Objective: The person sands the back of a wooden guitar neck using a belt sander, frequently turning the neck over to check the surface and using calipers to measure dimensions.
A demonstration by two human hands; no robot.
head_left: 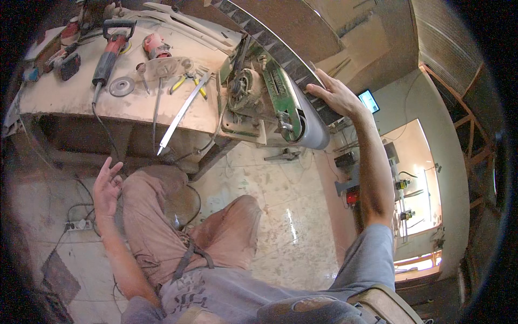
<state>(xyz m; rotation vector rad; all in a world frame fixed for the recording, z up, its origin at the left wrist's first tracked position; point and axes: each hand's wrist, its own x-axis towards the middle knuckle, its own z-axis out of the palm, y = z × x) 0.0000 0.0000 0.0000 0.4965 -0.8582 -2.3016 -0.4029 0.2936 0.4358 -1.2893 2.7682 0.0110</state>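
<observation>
R hand (pixel 342 97), thumb and fingers apart, is at the edge of the long dark-grey abrasive belt (pixel 286 59) on the green metal sander (pixel 280 93); can't tell if it's pinching or just touching. L hand (pixel 109 191) is empty, fingers loosely spread, near the dusty brown trousers (pixel 148 216). Belt's prob. light, bendy but taut, w/ a rough outer face, so best held by its edges, power off
</observation>
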